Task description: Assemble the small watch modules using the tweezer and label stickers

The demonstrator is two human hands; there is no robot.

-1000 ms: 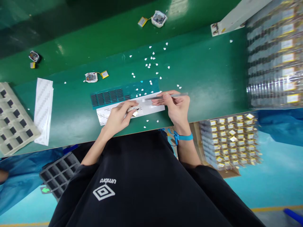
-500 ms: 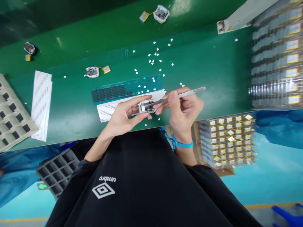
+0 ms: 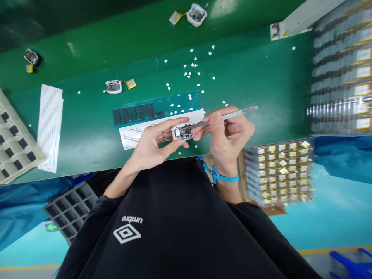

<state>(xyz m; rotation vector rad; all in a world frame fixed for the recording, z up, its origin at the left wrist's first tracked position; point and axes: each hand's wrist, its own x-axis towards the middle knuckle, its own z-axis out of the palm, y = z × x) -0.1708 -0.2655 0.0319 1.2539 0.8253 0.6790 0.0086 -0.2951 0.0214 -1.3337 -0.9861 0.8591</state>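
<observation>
My left hand [image 3: 155, 149] grips a small white device housing [image 3: 180, 132] whose open face shows a circuit board. Fingers and thumb hold it by its sides above the bench's front edge. In my right hand [image 3: 228, 133] is a pair of metal tweezers [image 3: 240, 112], pinched between thumb and fingers. The tips reach over the right part of the circuit board; whether they grip anything is too small to tell. Behind the housing lie a white backing strip [image 3: 132, 138] and a teal sheet with rows of dark stickers [image 3: 133, 114].
Small white tabs [image 3: 192, 65] are scattered on the green bench [image 3: 255, 85]. Open housings with yellow batteries [image 3: 131, 83] lie farther back. A tray [image 3: 17, 147] and a paper strip [image 3: 50, 128] are at left. Stacked clear trays [image 3: 338, 77] stand right; a battery-filled box [image 3: 279, 174] sits below.
Both hands, the housing and the tweezers have shifted slightly right. The housing's open face is turned a little more into view. Both grips are kept.
</observation>
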